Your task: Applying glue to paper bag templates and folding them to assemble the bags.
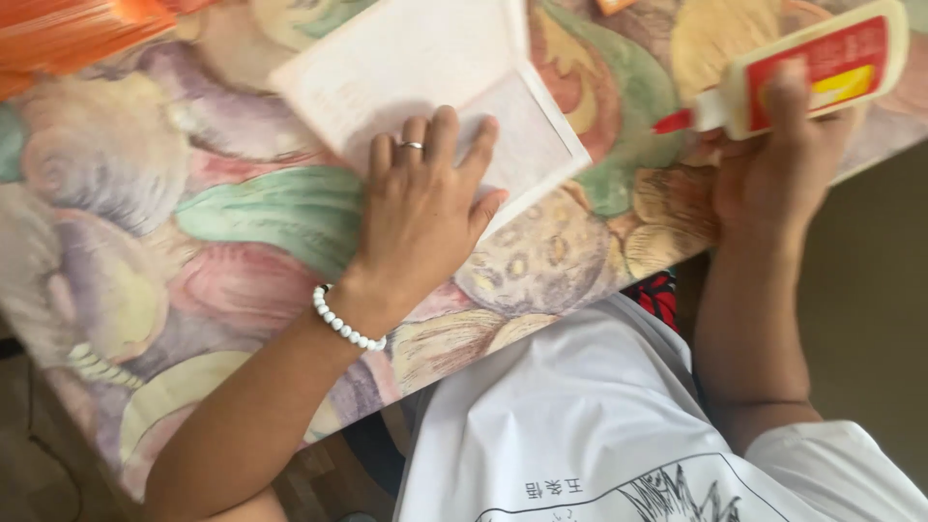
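My left hand (420, 208) lies flat, fingers together, pressing on the near corner of a pale folded paper sheet (416, 68) on the table. A ring sits on one finger and a white bead bracelet (343, 324) circles the wrist. My right hand (783, 159) grips a cream glue bottle (822, 68) with a red and yellow label. The bottle lies sideways, its red nozzle (672, 122) pointing left toward the paper, a short gap away from its edge.
The table wears a cloth (193, 242) printed with large pastel fruits and leaves; its near edge runs diagonally from lower left to upper right. An orange object (68, 34) sits at the far left corner. My white printed shirt (580, 425) fills the foreground.
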